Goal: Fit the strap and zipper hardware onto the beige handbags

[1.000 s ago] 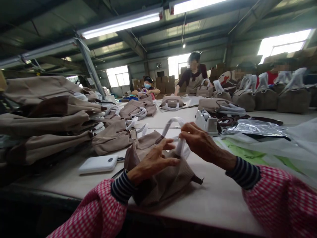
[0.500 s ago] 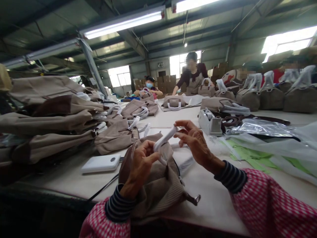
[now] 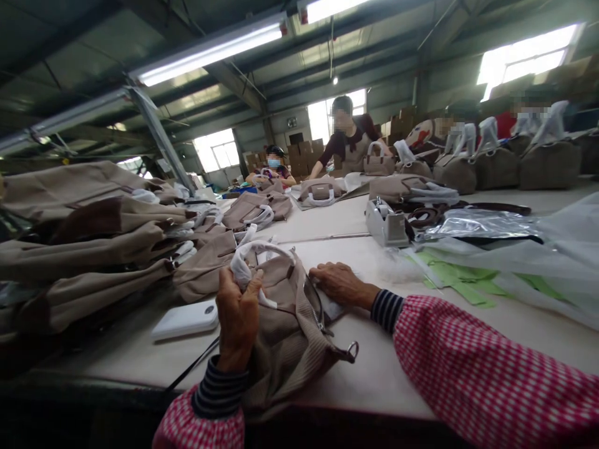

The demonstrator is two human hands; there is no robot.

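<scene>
In the head view, the bag [image 3: 281,337] is standing slumped at the near edge of the bench [image 3: 384,374], between the two hands, with its ribbed side panel facing the right. The left hand [image 3: 239,312] is clamping onto the white-wrapped handle [image 3: 241,265], thumb and fingers closing around its near end while the rest of the loop is arching over the bag's top. The right hand [image 3: 337,284] is reaching to the bag's far right side, its fingers curling down just beside the gaping zip [image 3: 319,321]; whether it is gripping anything there, one cannot tell. A dark tab [image 3: 346,352] with a metal ring is sticking out at the bag's lower right.

To the left, a white device [image 3: 186,320] is lying flat near the left hand, and a black cord [image 3: 194,362] is running across the bench toward the bag. Beyond it, a pile of bags [image 3: 107,249] is filling the left side. To the right, a tape dispenser [image 3: 390,224] is standing beside coiled straps [image 3: 423,215], and green sheets [image 3: 463,277] are lying partly under clear film. Farther back, a row of bags [image 3: 498,171] is standing upright, and a dark-sleeved co-worker [image 3: 349,140] is leaning over the far side.
</scene>
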